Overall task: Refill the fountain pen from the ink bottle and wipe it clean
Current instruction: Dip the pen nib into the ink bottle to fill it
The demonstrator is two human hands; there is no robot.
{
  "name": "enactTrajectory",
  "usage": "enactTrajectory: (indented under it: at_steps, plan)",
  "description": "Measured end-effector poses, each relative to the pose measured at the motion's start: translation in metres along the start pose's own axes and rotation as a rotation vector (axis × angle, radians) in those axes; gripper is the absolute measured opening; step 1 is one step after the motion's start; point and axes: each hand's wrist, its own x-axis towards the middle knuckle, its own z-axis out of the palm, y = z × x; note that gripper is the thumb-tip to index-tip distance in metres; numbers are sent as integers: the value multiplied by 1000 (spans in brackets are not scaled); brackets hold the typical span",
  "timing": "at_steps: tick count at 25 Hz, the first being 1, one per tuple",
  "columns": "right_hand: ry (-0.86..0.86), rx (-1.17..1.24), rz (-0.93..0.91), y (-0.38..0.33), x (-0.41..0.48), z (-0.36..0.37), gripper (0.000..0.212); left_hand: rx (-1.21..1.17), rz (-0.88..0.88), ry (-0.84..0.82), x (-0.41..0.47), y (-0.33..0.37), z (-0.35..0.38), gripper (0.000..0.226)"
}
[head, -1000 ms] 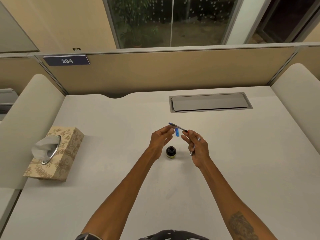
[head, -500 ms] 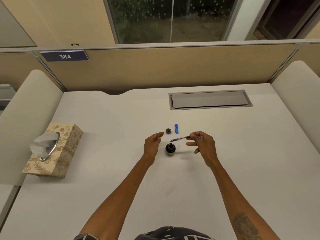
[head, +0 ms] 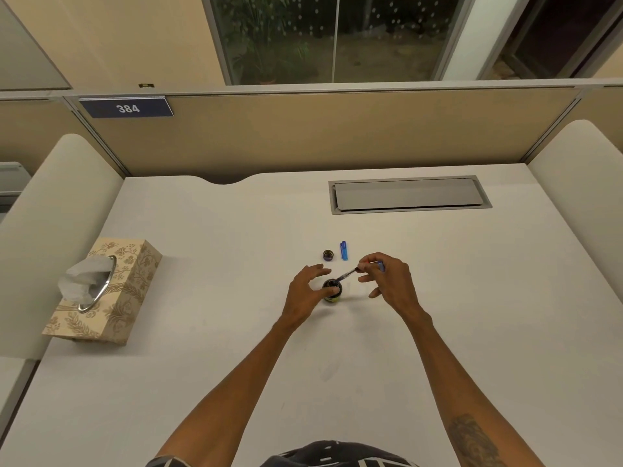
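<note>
A small dark ink bottle (head: 334, 292) stands uncapped in the middle of the white desk (head: 209, 348). My left hand (head: 308, 291) cups its left side, thumb on the near rim. My right hand (head: 387, 281) pinches a fountain pen (head: 350, 273) by its barrel, slanted down to the left, with the nib at the bottle's mouth. The bottle's round cap (head: 328, 255) and the blue pen cap (head: 344, 250) lie just behind the bottle.
A patterned tissue box (head: 111, 294) with a tissue sticking up sits at the desk's left edge. A grey cable hatch (head: 409, 195) is set into the desk at the back right. Low partitions surround the desk.
The blue pen cap has been laid on the desk. My right hand lowered the pen tip to the bottle's mouth, and my left hand closed in on the bottle.
</note>
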Motion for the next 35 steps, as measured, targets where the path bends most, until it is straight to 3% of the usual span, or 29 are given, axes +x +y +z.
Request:
enactTrajectory:
  at_steps: [12,25,30,35]
  plan:
    - [-81,-271,-78,-5,3,17,18,185,68,35,-2,8,13,37]
    - [-86,-361,-126,-1,5,24,20,244,88,110,-2,9,21,26]
    - [-83,-243,-92,2,6,23,20,261,79,107,1,8,22,27]
    - [27,-108,-19,2,5,17,34,279,66,105,2,9,22,26]
